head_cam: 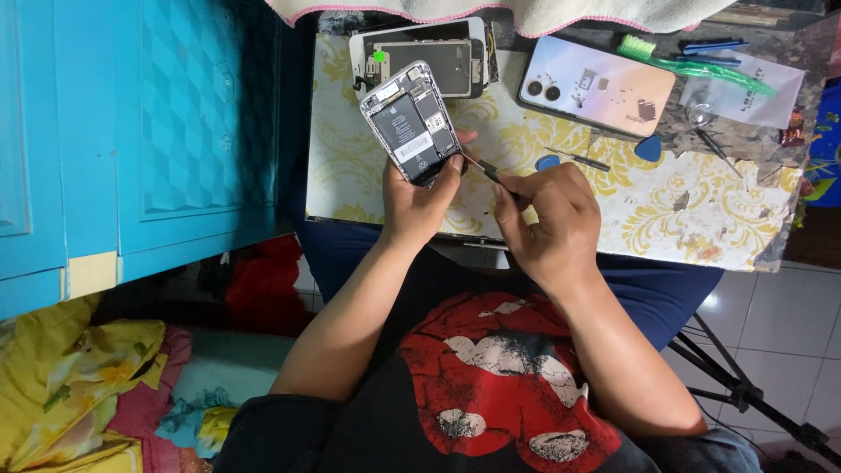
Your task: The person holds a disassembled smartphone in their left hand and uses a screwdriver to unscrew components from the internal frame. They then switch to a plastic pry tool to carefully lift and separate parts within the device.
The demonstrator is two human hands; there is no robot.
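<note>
L hand (419, 203) is gripping an opened phone (413, 123) by its lower end, thumb over the bottom edge, fingers wrapped behind. Phone is being held tilted above the table's near-left part, insides facing up w/ the black battery showing. R hand (547, 219) is pinching a thin tool (483, 167) between thumb & fingers, closed tight on it; tool tip is reaching toward the phone's bottom corner, looks like it's touching or just beside, can't tell which.

Table (701, 219) is wearing a white cover w/ yellow floral print. A screen part (425, 54) is lying at the far edge behind the held phone. A 2nd phone (597, 85), pale back up w/ small screws & bits sitting on it, is lying to the right of that. Two blue picks (648, 148) are sitting near the middle, w/ a thin driver (580, 159) lying between them. A green toothbrush (692, 63) is resting at the far right on a clear bag (771, 96). Towel (543, 13) is hanging across the far edge. Blue cabinet (140, 131) is standing to the left. A tripod leg (745, 394) is showing on the tiled floor, lower right.
</note>
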